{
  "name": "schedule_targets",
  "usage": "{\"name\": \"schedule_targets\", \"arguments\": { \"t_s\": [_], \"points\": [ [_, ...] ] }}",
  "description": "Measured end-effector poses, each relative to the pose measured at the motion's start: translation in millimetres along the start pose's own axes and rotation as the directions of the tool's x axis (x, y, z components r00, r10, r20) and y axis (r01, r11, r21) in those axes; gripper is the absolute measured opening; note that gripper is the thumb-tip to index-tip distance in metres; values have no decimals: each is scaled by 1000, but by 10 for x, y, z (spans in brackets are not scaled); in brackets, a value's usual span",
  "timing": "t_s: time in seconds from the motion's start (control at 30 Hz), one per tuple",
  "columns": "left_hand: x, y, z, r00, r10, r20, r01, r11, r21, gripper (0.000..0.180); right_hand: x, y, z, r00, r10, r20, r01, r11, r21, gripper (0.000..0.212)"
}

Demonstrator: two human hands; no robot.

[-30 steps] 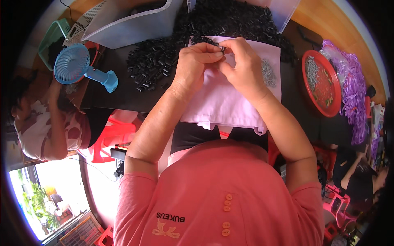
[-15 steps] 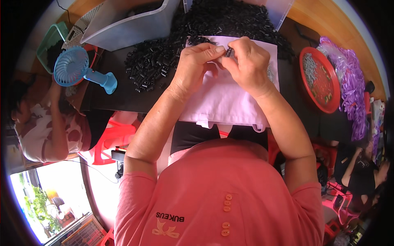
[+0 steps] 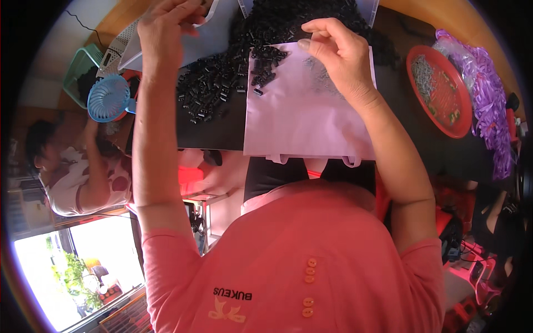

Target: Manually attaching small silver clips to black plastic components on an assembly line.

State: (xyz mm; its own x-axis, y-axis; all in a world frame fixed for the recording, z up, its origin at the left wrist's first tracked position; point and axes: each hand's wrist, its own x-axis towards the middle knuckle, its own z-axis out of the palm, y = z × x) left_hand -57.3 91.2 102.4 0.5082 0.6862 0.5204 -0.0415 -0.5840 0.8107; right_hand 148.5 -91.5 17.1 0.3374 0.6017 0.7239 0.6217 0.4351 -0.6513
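My left hand is raised over the large translucent bin at the upper left. Its fingers are bent together, and the tips are partly cut off by the picture's top edge, so what they hold cannot be made out. Above the lilac cloth bag, my right hand is open, with thumb and forefinger apart and nothing between them. Small black plastic pieces lie on the bag's upper left corner. Tiny grey metal parts are scattered on the bag beside my right hand.
A heap of black pieces spreads over the dark table. At right stand a red tray with grey metal parts and a bundle of purple strips. A blue fan and a green basket are at left, near another person.
Both hands were together over the bag at a small black piece. My left hand has moved left and up over the bin; my right hand has opened and stayed above the bag.
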Motion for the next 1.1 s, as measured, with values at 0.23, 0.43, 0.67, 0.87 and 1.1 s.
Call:
{"name": "schedule_targets", "arguments": {
  "t_s": [0.23,0.43,0.67,0.87,1.1],
  "points": [
    [-775,-189,928,870,124,478,-334,860,386,18,26,45,-100,999,46,-3,-46,998,-46,15],
    [-1116,-437,1177,875,138,464,-403,739,540,17,-4,75,-56,995,70,70,-67,996,-54,11],
    [-1066,-441,1238,859,211,466,-426,800,423,14,13,69,-65,992,91,82,-85,994,-71,8],
    [-1050,-483,1128,908,39,416,-215,897,385,13,7,41,-81,967,200,159,-198,980,-24,7],
    [-1090,-475,1193,896,76,437,-313,807,502,14,-7,45,-66,965,206,161,-205,979,-23,7]
  ]
}}
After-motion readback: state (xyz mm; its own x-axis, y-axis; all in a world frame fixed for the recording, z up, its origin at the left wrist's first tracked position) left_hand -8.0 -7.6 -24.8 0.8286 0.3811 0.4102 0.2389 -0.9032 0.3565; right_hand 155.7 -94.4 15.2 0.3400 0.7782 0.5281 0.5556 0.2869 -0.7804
